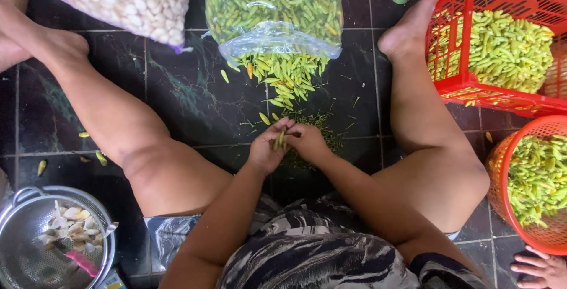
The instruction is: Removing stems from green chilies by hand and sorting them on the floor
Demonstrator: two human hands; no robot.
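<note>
Two hands hold small green chillies together above a dark tiled floor.

The left hand (267, 150) and the right hand (307, 141) touch each other, and their fingers are closed on a few chillies (279, 139) between them. Just beyond the hands lies a heap of chillies (284, 76) that spills from a clear bag (274, 11). Under the hands is a pile of green stems (322, 132). Far to the right of the right hand stands a red basket (466, 79) full of chillies.

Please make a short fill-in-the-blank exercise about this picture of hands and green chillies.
1. Both hands, left hand and right hand, hold green ____ together.
2. The square basket is ____ in colour.
3. The chillies spill from a clear plastic ____ onto the floor.
4. The metal colander lies at the person's ____ side.

Missing words: chillies; red; bag; left
</note>
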